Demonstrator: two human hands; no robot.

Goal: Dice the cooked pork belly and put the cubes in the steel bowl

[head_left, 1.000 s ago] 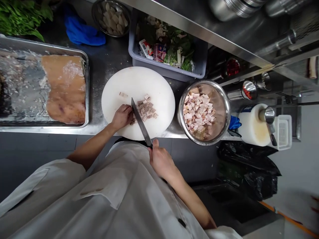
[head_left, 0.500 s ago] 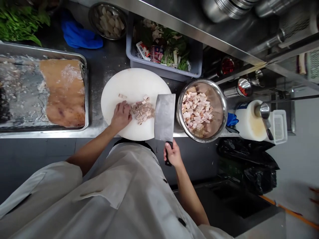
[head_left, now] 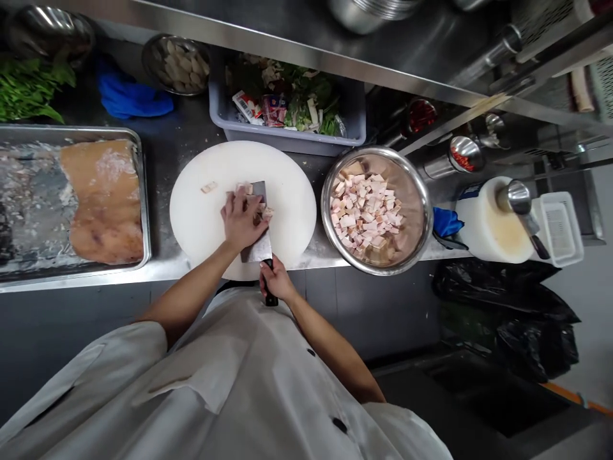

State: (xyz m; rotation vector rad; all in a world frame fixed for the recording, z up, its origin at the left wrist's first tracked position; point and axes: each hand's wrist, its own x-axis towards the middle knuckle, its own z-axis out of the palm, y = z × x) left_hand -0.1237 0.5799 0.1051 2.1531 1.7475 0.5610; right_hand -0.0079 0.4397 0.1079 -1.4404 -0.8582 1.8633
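My right hand (head_left: 278,281) is closed around the black handle of a cleaver (head_left: 262,250), whose wide blade lies low and flat over the round white cutting board (head_left: 292,191). Over the blade, my left hand (head_left: 243,222) rests with fingers spread and bent across a small heap of diced meat (head_left: 262,209). Most of that heap is hidden beneath the fingers. One stray meat piece (head_left: 209,187) lies apart on the board's left side. To the right of the board, a steel bowl (head_left: 421,220) contains many meat cubes (head_left: 366,211).
On the left, a metal tray (head_left: 145,223) bears a large slab of skin-on meat (head_left: 106,204). Behind the board stands a grey bin (head_left: 287,131) of scraps, with a blue cloth (head_left: 127,96) and a bowl of pale pieces (head_left: 184,67) to its left. A steel shelf (head_left: 268,38) overhangs the back.
The cleaver has moved left from the board's right edge and its blade is now under my left hand. The diced meat is now gathered between fingers and blade. The view has shifted slightly.
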